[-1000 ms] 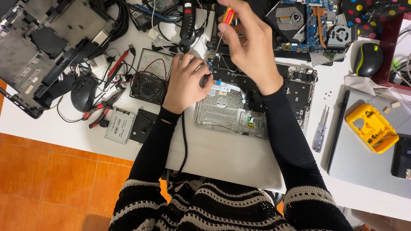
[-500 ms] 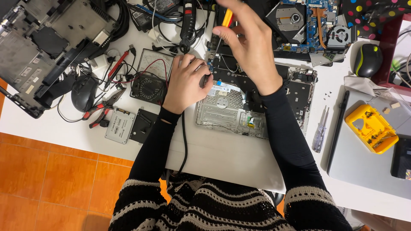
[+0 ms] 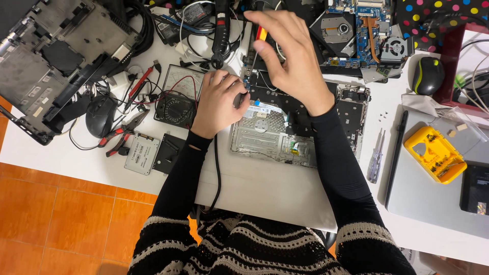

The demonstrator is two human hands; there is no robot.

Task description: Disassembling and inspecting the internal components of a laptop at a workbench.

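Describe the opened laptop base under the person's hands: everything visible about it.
The opened laptop base lies flat on the white table, inner side up. Its near half is bare silvery metal with perforated patches, a round stud and a small ribbon connector; the far half is dark, with black parts and a blue tab. The right edge shows a cut-out metal frame. The left hand rests on its left far corner; the right hand hovers above, gripping a red and yellow screwdriver.

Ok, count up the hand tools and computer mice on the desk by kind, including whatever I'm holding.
Screwdrivers: 2, the red-and-yellow screwdriver in the right hand and the clear-handled screwdriver on the table
Pliers: 1, the red-handled pliers
Computer mice: 2, the black mouse and the black-and-green mouse
Total: 5
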